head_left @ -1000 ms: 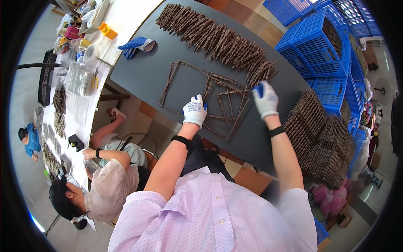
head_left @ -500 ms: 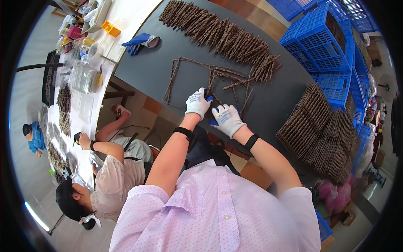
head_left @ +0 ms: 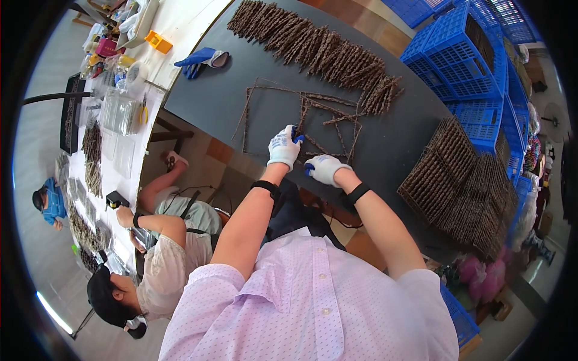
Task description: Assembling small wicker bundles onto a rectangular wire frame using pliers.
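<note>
Thin brown twisted strands form a rough rectangular outline on the dark table, with a smaller section of crossing pieces at its right. My left hand, in a white glove with blue fingertips, is closed at the outline's near side; what it grips is hidden. Just right of it and slightly nearer, my right hand wears a matching glove. Its fingers are curled in, and anything between them is too small to make out. Along the far side lies a long row of bundled brown strands.
A loose blue-and-white glove lies at the far left of the dark table. Woven brown panels are stacked at the right, beside blue plastic crates. A co-worker sits left at a white table.
My right hand has curled its fingers and shifted slightly, its wrist turning. The strands at the outline's left end have spread apart. The co-worker's head and arm moved a little.
</note>
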The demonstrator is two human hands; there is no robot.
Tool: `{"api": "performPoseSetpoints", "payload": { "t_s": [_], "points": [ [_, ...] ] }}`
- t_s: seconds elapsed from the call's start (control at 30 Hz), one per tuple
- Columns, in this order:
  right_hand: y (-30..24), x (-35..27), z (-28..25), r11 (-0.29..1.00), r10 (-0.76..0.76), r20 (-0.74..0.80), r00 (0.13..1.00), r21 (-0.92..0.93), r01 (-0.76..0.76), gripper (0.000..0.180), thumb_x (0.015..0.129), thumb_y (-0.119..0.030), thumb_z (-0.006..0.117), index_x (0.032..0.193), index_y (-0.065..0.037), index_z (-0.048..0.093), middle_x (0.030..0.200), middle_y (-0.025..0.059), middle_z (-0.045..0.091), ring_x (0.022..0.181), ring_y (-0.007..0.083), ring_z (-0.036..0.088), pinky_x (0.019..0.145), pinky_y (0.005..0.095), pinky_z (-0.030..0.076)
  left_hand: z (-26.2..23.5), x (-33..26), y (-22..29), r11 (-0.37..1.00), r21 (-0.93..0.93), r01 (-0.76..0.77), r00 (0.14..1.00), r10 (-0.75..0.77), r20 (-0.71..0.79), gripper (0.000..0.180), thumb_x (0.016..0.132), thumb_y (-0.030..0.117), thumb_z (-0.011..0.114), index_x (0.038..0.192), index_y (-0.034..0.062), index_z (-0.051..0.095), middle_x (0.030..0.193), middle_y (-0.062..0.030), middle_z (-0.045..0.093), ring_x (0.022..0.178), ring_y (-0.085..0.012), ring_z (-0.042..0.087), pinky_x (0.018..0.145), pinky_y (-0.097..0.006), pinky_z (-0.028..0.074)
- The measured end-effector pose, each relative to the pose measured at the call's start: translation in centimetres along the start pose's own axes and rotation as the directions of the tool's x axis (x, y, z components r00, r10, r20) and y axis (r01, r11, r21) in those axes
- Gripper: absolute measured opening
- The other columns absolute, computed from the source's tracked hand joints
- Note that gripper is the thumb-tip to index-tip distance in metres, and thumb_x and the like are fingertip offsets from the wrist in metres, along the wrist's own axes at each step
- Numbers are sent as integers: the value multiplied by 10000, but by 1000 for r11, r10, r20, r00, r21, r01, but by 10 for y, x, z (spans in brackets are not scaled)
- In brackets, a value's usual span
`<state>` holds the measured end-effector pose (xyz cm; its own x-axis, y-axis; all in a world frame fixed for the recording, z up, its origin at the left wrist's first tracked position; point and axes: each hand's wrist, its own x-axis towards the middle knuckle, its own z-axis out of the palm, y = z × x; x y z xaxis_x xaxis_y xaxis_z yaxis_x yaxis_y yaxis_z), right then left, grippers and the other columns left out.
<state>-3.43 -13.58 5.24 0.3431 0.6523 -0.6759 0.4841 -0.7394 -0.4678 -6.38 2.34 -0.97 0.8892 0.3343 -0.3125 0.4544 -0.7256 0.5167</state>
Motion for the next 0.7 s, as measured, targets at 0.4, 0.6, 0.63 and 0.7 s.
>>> {"api": "performPoseSetpoints", "payload": {
  "t_s": [0.4,0.6,0.63,0.7],
  "points": [
    [-2,10,-3,845,192,-347,918,-417,-334,370,900,-178,583,1251,-64,564,1148,164,614,1055,305,610,846,418,510,-6,-3,9,999,18,41,998,-42,52,426,836,314,733,1184,109,598,1065,-151,697,990,-354,664,846,-445,522],
    [5,8,-4,834,71,-316,946,-502,-230,448,886,-113,581,1321,-39,508,1152,165,623,1024,289,639,840,390,528,-12,-12,19,990,-1,141,989,-141,32,474,836,327,732,1234,114,587,1095,-150,691,1015,-341,662,868,-439,522],
    [9,9,-6,828,23,-267,963,-534,-168,408,883,-119,595,1279,-47,524,1152,167,630,1030,285,648,835,391,535,-12,-13,21,990,0,140,990,-140,31,474,836,327,732,1234,114,587,1095,-150,691,1015,-341,662,868,-439,522],
    [12,11,-9,841,2,-260,966,-522,-143,389,886,-122,593,1264,-50,537,1136,163,638,1025,287,651,830,392,537,-11,-15,23,987,0,163,986,-163,33,491,834,328,733,1248,112,578,1122,-151,682,1043,-340,653,888,-439,517]
  ]
}}
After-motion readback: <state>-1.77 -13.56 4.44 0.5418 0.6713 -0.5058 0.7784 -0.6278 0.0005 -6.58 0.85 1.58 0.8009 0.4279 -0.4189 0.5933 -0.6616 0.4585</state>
